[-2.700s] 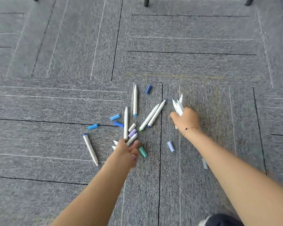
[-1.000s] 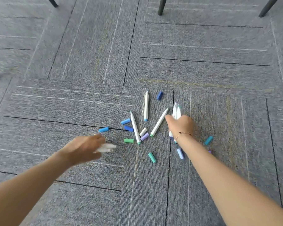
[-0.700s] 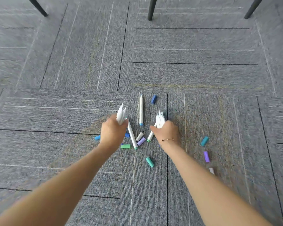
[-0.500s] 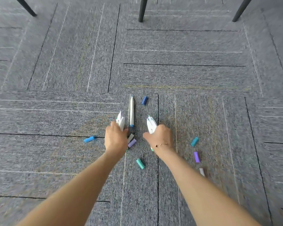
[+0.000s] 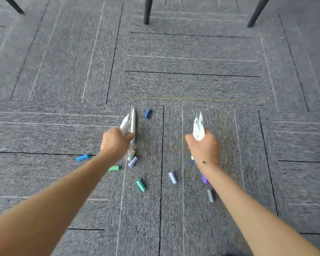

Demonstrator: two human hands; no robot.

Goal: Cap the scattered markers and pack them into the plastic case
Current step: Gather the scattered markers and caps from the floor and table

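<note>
1. Even, bright daylight fills the scene; the grey carpet (image 5: 192,85) reads clearly with no glare or blown-out patches
2. Shadows are soft and short: the teal cap (image 5: 141,185) and dark blue cap (image 5: 148,113) each cast only a small dark smudge just beside them
3. Motion blur smears the carpet weave toward the right and lower edges, and both forearms look soft near the bottom of the frame
4. The white markers (image 5: 198,129) in the right hand (image 5: 203,147) are slightly smeared; those at the left hand (image 5: 115,142) are sharper
5. Wide-angle distortion bends the carpet seams outward, and the chair legs (image 5: 147,10) at the top lean
</note>
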